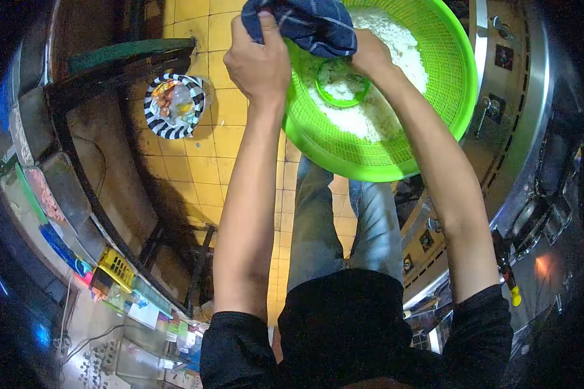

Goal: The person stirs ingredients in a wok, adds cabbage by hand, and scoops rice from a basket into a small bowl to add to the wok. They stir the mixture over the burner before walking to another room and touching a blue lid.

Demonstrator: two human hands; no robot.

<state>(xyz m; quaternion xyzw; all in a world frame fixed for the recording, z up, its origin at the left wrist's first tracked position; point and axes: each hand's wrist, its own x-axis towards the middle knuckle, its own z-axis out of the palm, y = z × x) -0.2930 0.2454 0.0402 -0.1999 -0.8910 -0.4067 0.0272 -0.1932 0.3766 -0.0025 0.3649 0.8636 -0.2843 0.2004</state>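
Observation:
A dark blue checked cloth (305, 24) is bunched at the top of the view, between my two hands. My left hand (259, 61) is closed on its left side, with the thumb on top. My right hand (372, 55) is at the cloth's right end, its fingers hidden behind the fabric. Under my right hand and forearm is a large green basket (383, 170) holding white rice (392, 48). A small green round container (341, 87) with rice in it sits within the large basket, just below my right hand.
A bin (174, 106) with a black-and-white striped liner stands on the yellow tiled floor (201, 168) at the left. A metal stove front (499, 97) with knobs runs down the right. Shelves with trays and a yellow basket (116, 268) are at the far left.

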